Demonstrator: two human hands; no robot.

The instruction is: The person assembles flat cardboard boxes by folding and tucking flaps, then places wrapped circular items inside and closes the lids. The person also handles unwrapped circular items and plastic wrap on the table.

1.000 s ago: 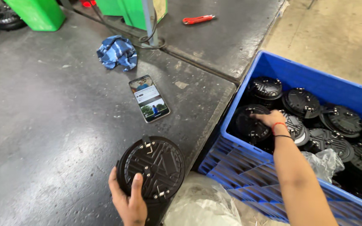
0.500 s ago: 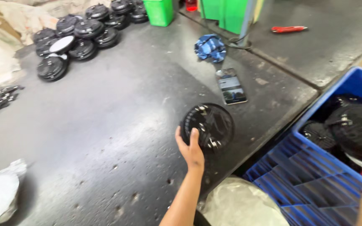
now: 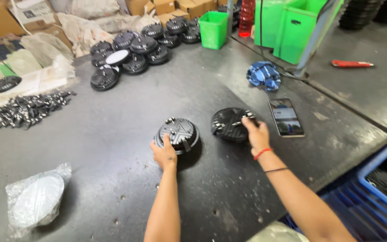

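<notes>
Two black discs on worktop (image 3: pixel 90 179), side by side, apart. Left hand (image 3: pixel 164 154) grips disc (image 3: pixel 176 134) rim; right hand (image 3: pixel 257 136) fingers clasp 2nd disc (image 3: pixel 230 124). Best kept flat, clear of phone (image 3: pixel 285 117).

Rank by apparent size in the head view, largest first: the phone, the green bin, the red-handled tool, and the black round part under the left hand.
1. Black round part
2. Green bin, farther off, so unsure
3. Phone
4. Red-handled tool
</notes>
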